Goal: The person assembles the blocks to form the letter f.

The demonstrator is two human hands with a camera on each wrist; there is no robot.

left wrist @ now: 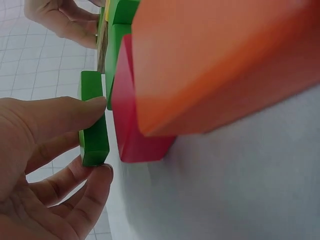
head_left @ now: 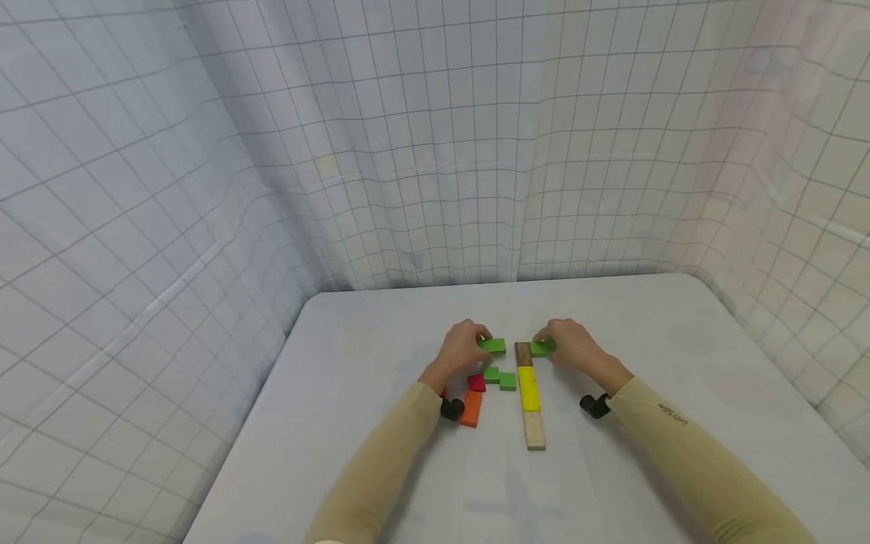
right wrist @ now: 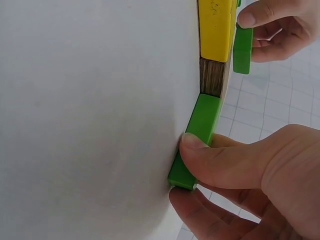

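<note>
My left hand (head_left: 465, 346) pinches a green block (left wrist: 94, 135) between thumb and fingers, left of a column of blocks. On the column's other side my right hand (head_left: 569, 346) grips a second green block (right wrist: 201, 120), its near end right at the dark brown block (right wrist: 212, 77). Below the brown block in the head view run a yellow block (head_left: 529, 388) and a pale wooden block (head_left: 535, 431), end to end. Two small green blocks (head_left: 492, 375) sit corner to corner between the column and a red block (head_left: 477, 383).
An orange block (head_left: 471, 409) lies by the red one, near the left wrist's black camera (head_left: 451, 409). Another black camera (head_left: 594, 406) is on the right wrist. The white table (head_left: 381, 325) ends at a hanging grid-patterned sheet (head_left: 435, 151).
</note>
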